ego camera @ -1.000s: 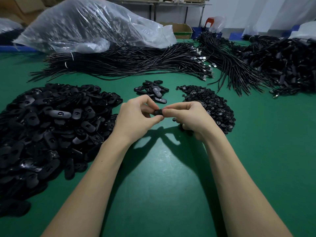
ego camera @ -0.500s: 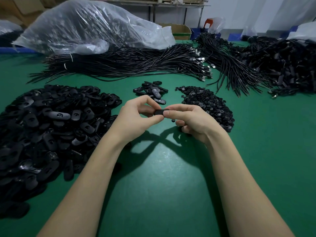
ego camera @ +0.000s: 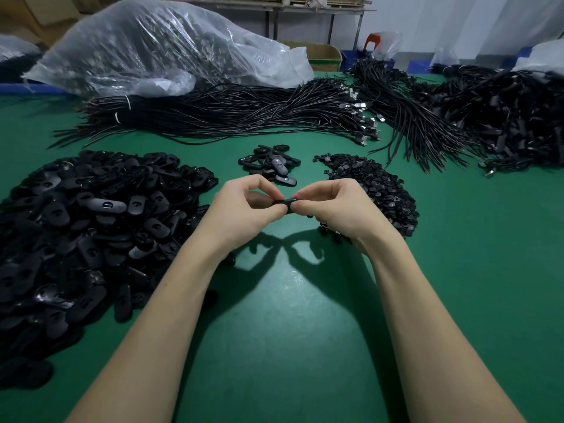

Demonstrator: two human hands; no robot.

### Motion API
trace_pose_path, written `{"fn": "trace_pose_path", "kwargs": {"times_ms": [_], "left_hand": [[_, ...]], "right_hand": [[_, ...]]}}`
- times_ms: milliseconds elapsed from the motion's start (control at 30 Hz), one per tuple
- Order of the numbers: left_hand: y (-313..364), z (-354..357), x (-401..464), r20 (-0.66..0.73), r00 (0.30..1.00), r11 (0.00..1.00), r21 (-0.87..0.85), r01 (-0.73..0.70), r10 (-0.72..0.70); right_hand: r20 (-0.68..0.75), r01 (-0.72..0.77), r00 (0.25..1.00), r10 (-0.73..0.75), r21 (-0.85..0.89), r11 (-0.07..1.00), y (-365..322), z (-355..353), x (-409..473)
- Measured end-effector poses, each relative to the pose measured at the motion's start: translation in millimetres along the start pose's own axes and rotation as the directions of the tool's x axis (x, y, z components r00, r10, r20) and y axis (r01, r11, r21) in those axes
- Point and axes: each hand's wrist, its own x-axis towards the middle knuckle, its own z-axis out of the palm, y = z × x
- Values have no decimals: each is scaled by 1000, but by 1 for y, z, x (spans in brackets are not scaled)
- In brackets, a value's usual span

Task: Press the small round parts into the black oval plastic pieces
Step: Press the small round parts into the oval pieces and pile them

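Observation:
Above the green table (ego camera: pixel 305 315), my left hand (ego camera: pixel 244 209) and my right hand (ego camera: pixel 332 209) meet fingertip to fingertip and pinch one black oval piece (ego camera: pixel 285 203) between them. Fingers cover most of it, so I cannot tell whether a round part sits in it. A big heap of black oval pieces (ego camera: pixel 85 227) spreads on the left. The pile of small round parts (ego camera: pixel 378 184) lies just behind my right hand. A small cluster of oval pieces (ego camera: pixel 271 163) sits beyond both hands.
Bundles of black cables (ego camera: pixel 232 114) run across the back of the table, with more cables (ego camera: pixel 503 117) heaped at the right. A large clear plastic bag (ego camera: pixel 158 47) lies at the back left. A cardboard box (ego camera: pixel 323 56) stands behind.
Both hands stay together on the same oval piece. The fingers have shifted slightly on it, and the right hand has tipped a little higher.

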Motion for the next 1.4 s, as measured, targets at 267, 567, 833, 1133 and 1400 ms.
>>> {"fn": "trace_pose_path", "kwargs": {"times_ms": [267, 567, 833, 1133, 1400], "left_hand": [[-4, 2, 1, -7, 1000, 998, 67, 10, -9], [-9, 4, 3, 13, 1000, 988, 152, 21, -23], [-8, 3, 2, 36, 999, 963, 268, -15, 6], [-6, -3, 1, 87, 996, 960, 274, -56, 33], [-7, 5, 0, 71, 996, 950, 304, -72, 53]], "right_hand": [[-31, 38, 999, -42, -108, 993, 2, 4, 1], [13, 73, 997, -72, -246, 967, 4, 9, 0], [99, 171, 984, -148, -308, 936, 8, 14, -4], [73, 184, 982, -173, -196, 963, 12, 12, -10], [21, 160, 987, -160, -238, 958, 16, 16, -9]]}}
